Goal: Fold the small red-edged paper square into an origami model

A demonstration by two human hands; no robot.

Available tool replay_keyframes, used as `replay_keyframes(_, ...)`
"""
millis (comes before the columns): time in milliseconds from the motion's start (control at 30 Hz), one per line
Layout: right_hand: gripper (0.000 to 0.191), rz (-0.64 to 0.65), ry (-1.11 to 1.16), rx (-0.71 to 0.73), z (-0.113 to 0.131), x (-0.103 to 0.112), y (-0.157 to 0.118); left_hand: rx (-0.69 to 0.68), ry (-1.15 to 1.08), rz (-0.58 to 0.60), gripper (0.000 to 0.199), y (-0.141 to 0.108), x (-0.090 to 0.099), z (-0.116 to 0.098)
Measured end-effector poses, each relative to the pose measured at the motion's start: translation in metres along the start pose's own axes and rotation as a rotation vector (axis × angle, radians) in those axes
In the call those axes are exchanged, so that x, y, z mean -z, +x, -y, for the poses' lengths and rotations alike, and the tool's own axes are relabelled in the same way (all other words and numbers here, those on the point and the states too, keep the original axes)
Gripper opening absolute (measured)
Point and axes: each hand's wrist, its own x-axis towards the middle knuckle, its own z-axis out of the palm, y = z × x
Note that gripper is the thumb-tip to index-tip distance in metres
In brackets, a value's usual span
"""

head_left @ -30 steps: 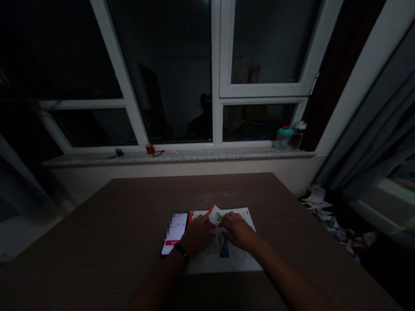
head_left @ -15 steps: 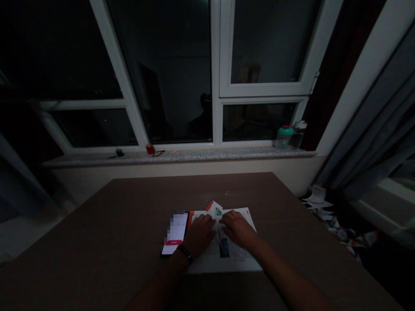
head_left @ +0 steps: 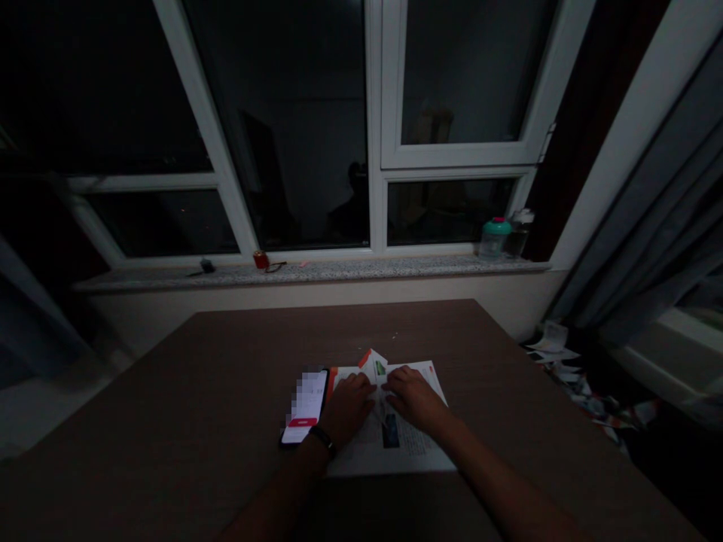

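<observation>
A small folded piece of printed paper [head_left: 375, 363], white with an orange edge and a green picture, stands out past my fingertips at the far side. It lies on a larger printed sheet [head_left: 415, 448] flat on the table. My left hand [head_left: 351, 406], with a dark band at the wrist, has its bent fingers on the folded paper's left side. Opposite, my right hand [head_left: 416, 399] grips the right side with curled fingers. Both thumbs point inward, and the paper between the hands is partly covered. A lit phone [head_left: 305, 410] lies just left of my left hand.
Brown table [head_left: 237, 354] surrounds the sheet, with tiny scraps beyond it. On the stone windowsill [head_left: 350, 269] are a red jar [head_left: 260, 260] and a teal-lidded bottle [head_left: 495, 239] beside a clear one. Loose papers [head_left: 570, 380] litter the area right of the table.
Both hands stay almost exactly where they were on the folded paper. The camera view has shifted very slightly.
</observation>
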Motion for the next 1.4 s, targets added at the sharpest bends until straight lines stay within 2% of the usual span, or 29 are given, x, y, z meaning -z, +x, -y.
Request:
replay_keyframes(567,0.024,0.002,0.027,-0.005,-0.0004,0.0024,-0.0005,-0.011,-0.045,-0.009,0.029,-0.0009,-0.0009,0.0021)
replay_keyframes(833,0.035,0.019,0.038,0.006,-0.0033,0.0014,-0.0036,-0.027,-0.060,-0.042,0.037,-0.0047,-0.0001,0.0013)
replay_keyframes(1233,0.049,0.045,0.039,0.038,-0.0024,0.0079,-0.0066,-0.054,-0.030,-0.032,0.052,-0.0074,0.0017,-0.0003)
replay_keyframes(1400,0.053,0.043,0.045,0.043,-0.0010,0.0084,-0.0080,-0.055,-0.035,-0.032,0.052,-0.0086,0.0041,-0.0023)
